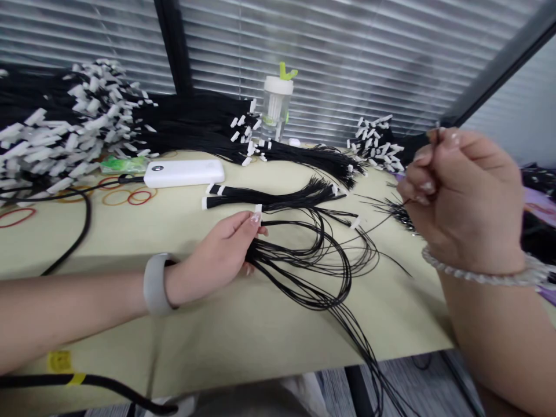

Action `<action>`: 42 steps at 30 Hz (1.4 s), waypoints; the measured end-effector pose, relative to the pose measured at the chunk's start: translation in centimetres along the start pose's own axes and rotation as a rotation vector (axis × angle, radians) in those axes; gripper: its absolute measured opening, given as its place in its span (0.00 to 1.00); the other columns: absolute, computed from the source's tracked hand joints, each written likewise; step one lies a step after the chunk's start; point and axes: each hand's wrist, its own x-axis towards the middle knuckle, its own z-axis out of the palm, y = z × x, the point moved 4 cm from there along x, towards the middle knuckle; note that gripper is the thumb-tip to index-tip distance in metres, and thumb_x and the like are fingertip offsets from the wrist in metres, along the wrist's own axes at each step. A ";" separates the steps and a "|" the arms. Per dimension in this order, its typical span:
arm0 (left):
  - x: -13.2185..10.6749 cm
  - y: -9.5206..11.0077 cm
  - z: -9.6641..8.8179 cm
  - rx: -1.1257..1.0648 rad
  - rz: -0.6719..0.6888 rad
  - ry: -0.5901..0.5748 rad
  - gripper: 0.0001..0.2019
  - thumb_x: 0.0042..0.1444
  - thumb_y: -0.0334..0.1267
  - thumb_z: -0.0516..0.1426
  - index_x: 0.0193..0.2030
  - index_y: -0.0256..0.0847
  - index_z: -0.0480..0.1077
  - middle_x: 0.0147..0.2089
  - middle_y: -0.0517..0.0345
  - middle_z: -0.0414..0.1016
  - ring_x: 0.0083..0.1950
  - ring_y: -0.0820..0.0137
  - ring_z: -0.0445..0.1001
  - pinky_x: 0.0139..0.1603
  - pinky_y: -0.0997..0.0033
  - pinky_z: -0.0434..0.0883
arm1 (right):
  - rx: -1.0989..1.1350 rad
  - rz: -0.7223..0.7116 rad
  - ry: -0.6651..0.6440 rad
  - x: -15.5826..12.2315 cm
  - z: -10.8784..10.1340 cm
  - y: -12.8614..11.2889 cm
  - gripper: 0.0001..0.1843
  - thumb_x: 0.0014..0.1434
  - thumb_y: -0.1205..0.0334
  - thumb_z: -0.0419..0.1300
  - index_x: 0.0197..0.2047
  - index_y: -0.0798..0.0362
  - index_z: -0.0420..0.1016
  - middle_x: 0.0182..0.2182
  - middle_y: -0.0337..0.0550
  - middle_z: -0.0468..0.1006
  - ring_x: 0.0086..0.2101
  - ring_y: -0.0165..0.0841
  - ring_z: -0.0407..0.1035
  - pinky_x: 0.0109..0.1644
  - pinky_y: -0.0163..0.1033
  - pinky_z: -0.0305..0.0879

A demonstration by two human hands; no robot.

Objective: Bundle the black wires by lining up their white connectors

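- Black wire bundle (pixel 263 255): thin strands, loosely looped, tails hanging over the table's (pixel 243 341) front edge.
- White connector (pixel 258 208): small, pinched above the bundle.
- Thin dark piece (pixel 438 133): held raised, blurred.

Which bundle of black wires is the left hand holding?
The loosely looped bundle trailing over the table's front edge; the left hand grips it near a white connector. Other bundles lie beyond or aside.

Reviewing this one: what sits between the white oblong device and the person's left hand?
In the head view, the white-banded ends of two black wire bundles lie between the white oblong device and the left hand.
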 end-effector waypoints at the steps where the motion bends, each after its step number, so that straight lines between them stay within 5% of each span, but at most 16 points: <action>1: 0.0 0.0 0.0 0.003 0.003 -0.003 0.16 0.57 0.48 0.43 0.30 0.39 0.61 0.26 0.62 0.63 0.19 0.79 0.61 0.16 0.82 0.62 | -0.034 -0.017 -0.030 -0.3 0.2 0.0 0.02 0.52 0.68 0.56 0.29 0.55 0.65 0.20 0.35 0.61 0.16 0.18 0.52 0.17 0.30 0.44; 6: -0.2 -0.1 0.4 0.010 0.014 -0.051 0.16 0.56 0.49 0.44 0.30 0.39 0.61 0.23 0.65 0.60 0.18 0.80 0.60 0.15 0.82 0.62 | -0.469 -0.118 -0.264 -3.4 2.9 -0.1 0.05 0.51 0.63 0.58 0.32 0.55 0.70 0.20 0.37 0.67 0.19 0.21 0.59 0.18 0.28 0.54; 12: -0.5 0.0 0.5 0.052 0.032 -0.113 0.15 0.56 0.48 0.45 0.28 0.39 0.61 0.23 0.65 0.60 0.18 0.80 0.59 0.15 0.83 0.62 | -0.777 -0.404 -0.522 -6.5 5.9 0.1 0.03 0.53 0.66 0.56 0.30 0.54 0.69 0.27 0.37 0.72 0.28 0.23 0.65 0.32 0.30 0.62; 18: -0.7 0.5 0.5 0.062 0.024 -0.157 0.15 0.56 0.47 0.45 0.28 0.39 0.62 0.21 0.65 0.59 0.18 0.80 0.59 0.15 0.83 0.61 | -0.848 -0.464 -0.572 -7.3 6.4 0.7 0.03 0.55 0.65 0.53 0.30 0.54 0.65 0.25 0.37 0.70 0.27 0.22 0.63 0.30 0.29 0.60; 25: -0.7 0.4 0.4 0.107 0.035 -0.107 0.16 0.56 0.48 0.45 0.29 0.39 0.63 0.24 0.63 0.64 0.18 0.79 0.62 0.16 0.81 0.63 | -0.762 -0.650 -0.435 -8.2 5.8 -2.5 0.05 0.50 0.71 0.56 0.30 0.53 0.64 0.25 0.38 0.69 0.28 0.23 0.64 0.30 0.30 0.61; 31: -0.7 0.5 0.7 0.080 0.022 -0.180 0.15 0.56 0.47 0.45 0.28 0.39 0.62 0.22 0.65 0.60 0.17 0.80 0.59 0.14 0.83 0.61 | -0.879 -0.498 -0.618 -8.1 6.6 0.0 0.04 0.56 0.67 0.52 0.32 0.54 0.66 0.28 0.38 0.70 0.29 0.23 0.63 0.32 0.29 0.60; 42: -0.8 0.3 0.6 0.106 0.039 -0.193 0.15 0.56 0.47 0.46 0.28 0.39 0.63 0.23 0.65 0.61 0.18 0.80 0.60 0.15 0.82 0.62 | -0.982 -0.653 -0.609 -8.6 7.3 1.2 0.09 0.56 0.64 0.51 0.28 0.56 0.68 0.24 0.38 0.71 0.26 0.23 0.63 0.29 0.30 0.56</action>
